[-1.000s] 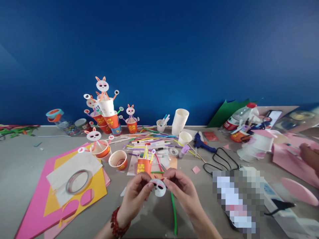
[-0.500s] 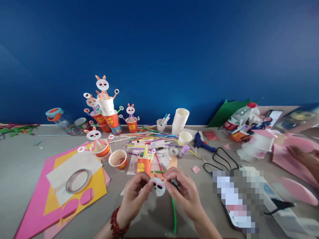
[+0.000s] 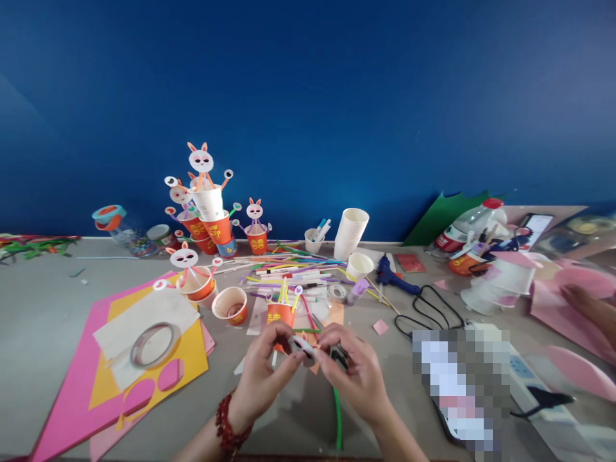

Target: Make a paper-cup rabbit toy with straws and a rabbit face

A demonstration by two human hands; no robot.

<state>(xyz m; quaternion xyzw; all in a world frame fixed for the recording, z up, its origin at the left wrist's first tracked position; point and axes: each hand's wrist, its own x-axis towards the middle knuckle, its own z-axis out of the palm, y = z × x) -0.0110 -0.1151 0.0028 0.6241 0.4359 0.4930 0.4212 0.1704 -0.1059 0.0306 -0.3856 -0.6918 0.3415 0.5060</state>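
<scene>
Between my two hands is a small white paper rabbit face (image 3: 303, 350) with dark eyes, now tilted so that its front is foreshortened. My left hand (image 3: 267, 372) pinches its left edge between thumb and fingers. The right side, near an orange ear, is pinched by my right hand (image 3: 355, 369). Just behind them stands an orange paper cup (image 3: 281, 314) with yellow pipe cleaners rising from it, partly covered by my left hand. A green pipe cleaner (image 3: 338, 410) lies under my right hand. Dark-handled scissors (image 3: 339, 356) are partly hidden behind the right fingers.
Finished rabbit cups (image 3: 219, 228) are stacked at the back left. A tape roll (image 3: 154, 344) rests on coloured paper sheets. Pens and pipe cleaners spread across the middle. A blue glue gun (image 3: 397, 279) with its cord lies right. Another person's hand (image 3: 587, 308) touches pink paper.
The rabbit face has tipped from facing me to a slanted angle between my fingers. Both hands keep their pinch. The whole view has shifted slightly.
</scene>
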